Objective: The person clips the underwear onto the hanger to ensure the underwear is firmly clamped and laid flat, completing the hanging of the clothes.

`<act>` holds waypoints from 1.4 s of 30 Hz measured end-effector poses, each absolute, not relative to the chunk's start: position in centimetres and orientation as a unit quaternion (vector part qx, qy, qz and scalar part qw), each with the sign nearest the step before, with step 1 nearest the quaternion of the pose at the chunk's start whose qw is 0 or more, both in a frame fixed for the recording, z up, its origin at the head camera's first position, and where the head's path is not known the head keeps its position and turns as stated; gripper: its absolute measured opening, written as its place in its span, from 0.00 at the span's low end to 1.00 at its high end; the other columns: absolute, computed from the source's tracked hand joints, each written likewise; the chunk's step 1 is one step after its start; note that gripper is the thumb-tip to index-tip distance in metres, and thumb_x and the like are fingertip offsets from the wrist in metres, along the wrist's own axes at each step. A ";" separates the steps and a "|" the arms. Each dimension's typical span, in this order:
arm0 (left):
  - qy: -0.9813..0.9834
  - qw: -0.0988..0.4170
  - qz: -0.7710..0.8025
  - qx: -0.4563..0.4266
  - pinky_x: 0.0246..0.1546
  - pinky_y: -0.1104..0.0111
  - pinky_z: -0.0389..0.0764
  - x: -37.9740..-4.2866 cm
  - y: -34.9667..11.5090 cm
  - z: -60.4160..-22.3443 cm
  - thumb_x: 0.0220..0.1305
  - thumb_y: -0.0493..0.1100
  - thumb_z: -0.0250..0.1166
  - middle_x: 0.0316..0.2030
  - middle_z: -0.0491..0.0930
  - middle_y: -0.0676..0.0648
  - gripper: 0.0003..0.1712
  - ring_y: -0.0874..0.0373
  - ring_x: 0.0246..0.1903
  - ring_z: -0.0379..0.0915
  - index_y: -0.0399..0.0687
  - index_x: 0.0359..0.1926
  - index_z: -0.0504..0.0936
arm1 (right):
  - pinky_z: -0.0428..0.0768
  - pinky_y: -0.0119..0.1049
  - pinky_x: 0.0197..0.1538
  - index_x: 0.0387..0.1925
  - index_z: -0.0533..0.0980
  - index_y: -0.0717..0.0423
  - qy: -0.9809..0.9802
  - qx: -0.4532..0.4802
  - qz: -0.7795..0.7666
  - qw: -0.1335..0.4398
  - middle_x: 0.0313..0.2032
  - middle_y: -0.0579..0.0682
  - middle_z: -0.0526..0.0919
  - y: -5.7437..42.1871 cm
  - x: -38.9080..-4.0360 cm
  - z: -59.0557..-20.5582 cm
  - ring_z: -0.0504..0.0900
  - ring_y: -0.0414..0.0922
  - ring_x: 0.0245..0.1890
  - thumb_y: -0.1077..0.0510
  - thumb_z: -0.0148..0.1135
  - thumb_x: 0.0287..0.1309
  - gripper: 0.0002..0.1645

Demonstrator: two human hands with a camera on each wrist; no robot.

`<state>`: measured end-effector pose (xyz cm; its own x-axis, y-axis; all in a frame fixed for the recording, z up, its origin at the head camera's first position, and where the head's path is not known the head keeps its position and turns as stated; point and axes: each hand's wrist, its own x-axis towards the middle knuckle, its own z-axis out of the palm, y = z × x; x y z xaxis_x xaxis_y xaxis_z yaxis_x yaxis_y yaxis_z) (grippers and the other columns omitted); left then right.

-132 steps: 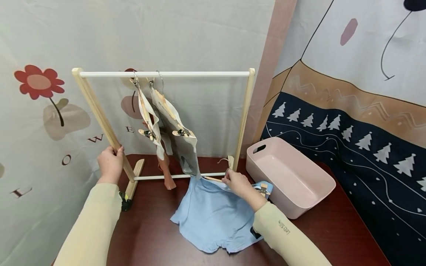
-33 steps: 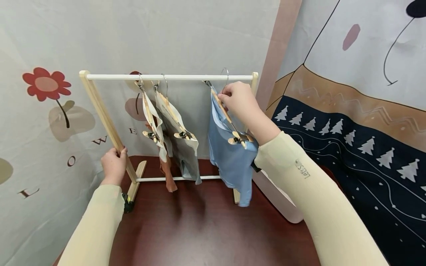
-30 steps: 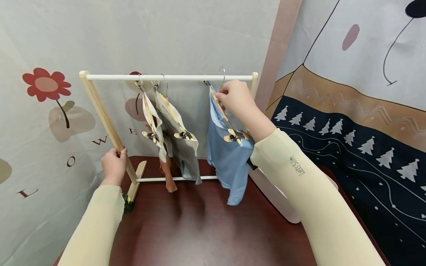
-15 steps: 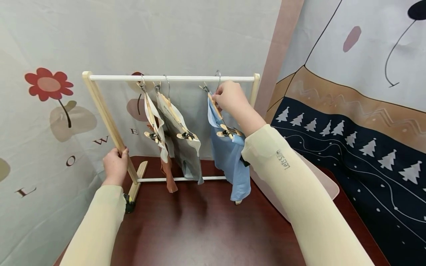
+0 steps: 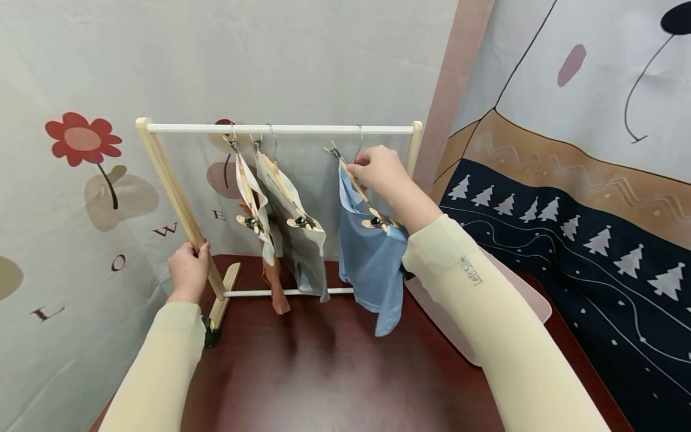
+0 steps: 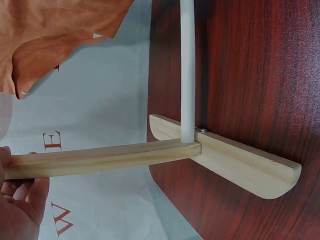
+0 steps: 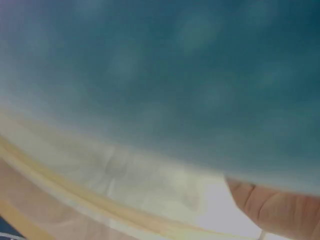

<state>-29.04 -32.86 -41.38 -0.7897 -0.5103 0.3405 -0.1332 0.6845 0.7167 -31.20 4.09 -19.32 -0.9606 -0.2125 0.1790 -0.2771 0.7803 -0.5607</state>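
Note:
My right hand [image 5: 382, 174] pinches a wooden clip hanger [image 5: 358, 188] near its middle. Light-blue shorts [image 5: 369, 258] hang from its clips, and its wire hook [image 5: 360, 135] loops at the white top rail [image 5: 308, 129] of a small clothes rack. In the right wrist view, blurred blue cloth [image 7: 165, 75] fills most of the picture, with part of a finger at the lower right. My left hand [image 5: 188, 270] grips the rack's left wooden post [image 5: 175, 195]; the left wrist view shows its fingers around that post [image 6: 110, 159].
Two more hangers carry a white-and-brown garment [image 5: 252, 198] and a grey garment [image 5: 302, 255] left of the blue shorts. A pink bin [image 5: 518, 288] stands at right, partly behind my right sleeve. The rack's left foot [image 5: 224, 303] rests on the dark red table [image 5: 324, 372].
The blue shorts and hanger rose from the table to the rail. In the last second the hook, held above the rail, came down onto it. The left hand keeps its hold.

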 end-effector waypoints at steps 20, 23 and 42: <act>-0.877 0.275 -0.350 0.182 0.33 0.51 0.79 -29.5 -33.3 -41.4 0.70 0.47 0.53 0.37 0.79 0.29 0.21 0.37 0.36 0.78 0.29 0.44 0.78 | 0.76 0.47 0.51 0.64 0.67 0.50 -0.935 0.189 0.245 0.170 0.54 0.50 0.78 8.0 -20.4 -24.6 0.79 0.48 0.50 0.45 0.55 0.64 0.29; -0.878 0.267 -0.353 0.180 0.33 0.52 0.79 -29.4 -33.3 -41.5 0.70 0.47 0.53 0.37 0.79 0.29 0.21 0.37 0.36 0.78 0.29 0.45 0.78 | 0.77 0.43 0.38 0.57 0.73 0.46 -0.931 0.181 0.252 0.192 0.38 0.49 0.82 7.9 -20.5 -25.4 0.80 0.47 0.36 0.50 0.52 0.66 0.19; -0.878 0.267 -0.356 0.176 0.35 0.50 0.79 -29.3 -33.0 -41.8 0.70 0.46 0.53 0.37 0.79 0.28 0.21 0.36 0.37 0.78 0.28 0.44 0.78 | 0.71 0.37 0.32 0.58 0.73 0.51 -0.878 0.136 0.409 0.208 0.21 0.49 0.71 9.0 -21.3 -29.4 0.74 0.47 0.29 0.46 0.47 0.69 0.23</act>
<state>-29.33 -33.01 -41.80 -0.7955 -0.4986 0.3443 -0.1185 0.6853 0.7185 -21.26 9.03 -29.39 -0.8763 -0.0688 0.4769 -0.4095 0.6279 -0.6619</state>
